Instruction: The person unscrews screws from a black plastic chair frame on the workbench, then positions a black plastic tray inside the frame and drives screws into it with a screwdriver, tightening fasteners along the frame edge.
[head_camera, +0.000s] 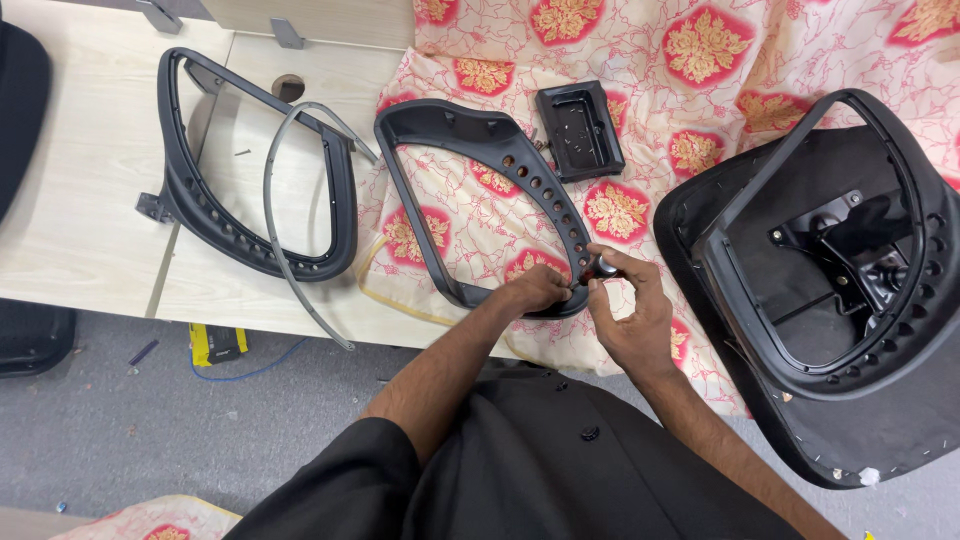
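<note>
Black plastic chair-back frame, curved loop with open centre, lying flat on red-and-cream floral cloth at table's near edge. Broad top bar points away from the person; narrow end nearest them. Right-hand rim carries a row of round holes running down its curve. Frame's lower right bend is gripped at the rim.

Small dark rounded knob-like part, glossy, sits against that holed rim near the lower bend, pinched between fingertips. Detail too small to tell further.
</note>
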